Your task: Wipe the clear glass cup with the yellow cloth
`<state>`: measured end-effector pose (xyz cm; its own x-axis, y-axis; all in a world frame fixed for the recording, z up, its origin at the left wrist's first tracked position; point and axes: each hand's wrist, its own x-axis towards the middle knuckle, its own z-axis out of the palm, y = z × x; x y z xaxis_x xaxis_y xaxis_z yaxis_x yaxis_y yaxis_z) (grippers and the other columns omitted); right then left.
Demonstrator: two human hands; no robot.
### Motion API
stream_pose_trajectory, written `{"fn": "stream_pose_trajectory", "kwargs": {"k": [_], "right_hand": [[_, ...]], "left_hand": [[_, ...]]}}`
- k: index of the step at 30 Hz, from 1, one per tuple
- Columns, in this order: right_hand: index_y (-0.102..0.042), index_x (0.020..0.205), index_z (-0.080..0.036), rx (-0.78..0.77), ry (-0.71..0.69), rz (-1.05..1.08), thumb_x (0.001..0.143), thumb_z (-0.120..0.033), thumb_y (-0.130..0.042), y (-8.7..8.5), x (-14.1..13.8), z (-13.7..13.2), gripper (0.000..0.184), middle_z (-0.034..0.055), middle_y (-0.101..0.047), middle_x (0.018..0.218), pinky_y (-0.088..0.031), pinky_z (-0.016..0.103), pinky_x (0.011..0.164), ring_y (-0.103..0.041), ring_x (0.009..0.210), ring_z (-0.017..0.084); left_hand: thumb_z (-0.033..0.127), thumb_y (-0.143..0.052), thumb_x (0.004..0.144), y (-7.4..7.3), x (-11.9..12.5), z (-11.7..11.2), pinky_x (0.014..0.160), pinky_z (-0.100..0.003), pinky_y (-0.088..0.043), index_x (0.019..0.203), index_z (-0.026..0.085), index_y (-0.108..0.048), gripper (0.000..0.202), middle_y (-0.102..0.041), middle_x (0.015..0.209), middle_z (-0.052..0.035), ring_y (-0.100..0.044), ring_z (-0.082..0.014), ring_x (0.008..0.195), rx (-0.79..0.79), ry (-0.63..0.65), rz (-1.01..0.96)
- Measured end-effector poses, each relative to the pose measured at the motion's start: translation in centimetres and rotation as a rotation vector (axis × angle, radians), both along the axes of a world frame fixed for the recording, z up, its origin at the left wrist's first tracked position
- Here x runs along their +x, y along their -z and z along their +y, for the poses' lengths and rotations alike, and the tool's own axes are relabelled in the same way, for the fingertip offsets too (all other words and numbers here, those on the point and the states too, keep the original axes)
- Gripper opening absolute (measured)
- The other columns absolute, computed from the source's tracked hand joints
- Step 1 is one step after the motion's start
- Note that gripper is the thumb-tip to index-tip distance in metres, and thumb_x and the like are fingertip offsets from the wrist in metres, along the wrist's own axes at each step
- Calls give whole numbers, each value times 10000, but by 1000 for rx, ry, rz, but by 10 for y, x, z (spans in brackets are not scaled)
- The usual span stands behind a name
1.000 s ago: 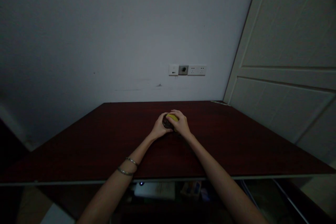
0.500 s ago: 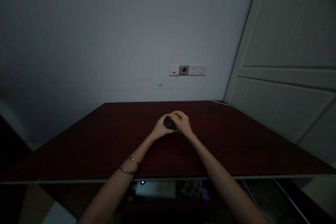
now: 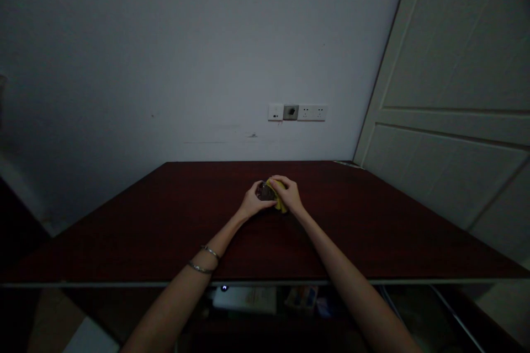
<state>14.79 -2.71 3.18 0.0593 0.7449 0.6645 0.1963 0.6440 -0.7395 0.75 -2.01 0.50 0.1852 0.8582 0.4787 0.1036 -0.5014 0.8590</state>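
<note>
My left hand (image 3: 251, 203) is curled around a dark, shiny round object (image 3: 265, 192) that looks like glass; its exact kind cannot be made out in the dim light. Thumb and fingers grip it from the left. My right hand (image 3: 291, 196) is closed on a yellow cloth (image 3: 281, 207), pressed against the right side of the round object. A fold of the cloth hangs below the right fingers, and the rest is hidden by that hand. Both hands are together over the middle of the dark red table (image 3: 199, 198).
Behind the table is a pale wall with a row of sockets (image 3: 305, 113). A white panelled door (image 3: 451, 160) stands at the right. Below the table's front edge, a white box-like thing (image 3: 245, 299) and other items sit in shadow.
The round object has turned or tilted slightly in my left hand. More of the yellow cloth now shows beneath my right hand.
</note>
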Motion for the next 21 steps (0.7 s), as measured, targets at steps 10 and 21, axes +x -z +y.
{"fn": "stream_pose_trajectory", "kwargs": {"k": [10,21], "right_hand": [[-677,856,-234,205,-103,-207,728,-302,-604,-10,-5,-23,162,61,-570,1099,-412,329,885,-544,1004,183],[-684,829,-210,112,52,-132,732,-335,-589,-2,-2,-5,185,71,-624,947,-431,342,861,-569,945,196]], "left_hand": [[247,-737,513,1,1,6,811,-316,-442,1042,114,-470,607,-581,975,-79,-568,-172,865,-32,71,-165],[240,-781,452,5,-3,5,849,-349,-429,1069,142,-524,675,-605,990,-72,-558,-208,927,-42,-62,5]]}}
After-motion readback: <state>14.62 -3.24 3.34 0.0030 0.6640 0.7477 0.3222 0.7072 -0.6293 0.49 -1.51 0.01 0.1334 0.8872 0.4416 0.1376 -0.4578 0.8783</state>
